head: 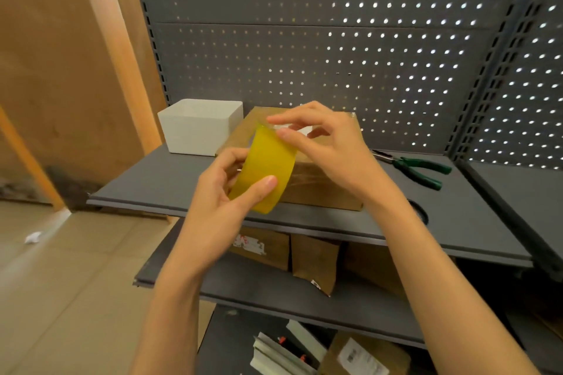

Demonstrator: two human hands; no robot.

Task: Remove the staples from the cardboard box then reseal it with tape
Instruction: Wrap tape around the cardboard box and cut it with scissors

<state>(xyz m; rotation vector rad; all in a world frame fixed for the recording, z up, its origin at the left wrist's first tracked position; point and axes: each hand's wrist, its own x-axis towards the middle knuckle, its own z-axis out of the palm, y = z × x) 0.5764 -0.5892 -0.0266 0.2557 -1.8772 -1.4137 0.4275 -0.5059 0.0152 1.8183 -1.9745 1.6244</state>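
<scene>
Left hand [225, 192] grips yellow tape roll [264, 170], held up near brown cardboard box [323, 183] on grey metal shelf [158, 179]. Right hand [329, 146] pinches roll's top edge. Green-handled pliers [417, 169] lie right.

Tape roll [268, 173]: glossy yellow plastic. Box [323, 183]: matt brown cardboard. Shelf [170, 179]: smooth grey metal. Pliers [417, 169]: green rubbery grips.

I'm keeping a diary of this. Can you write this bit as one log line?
step: starting tape | left hand: holds yellow tape roll | right hand: pinches tape end | cardboard box: on shelf | pliers: set aside
</scene>
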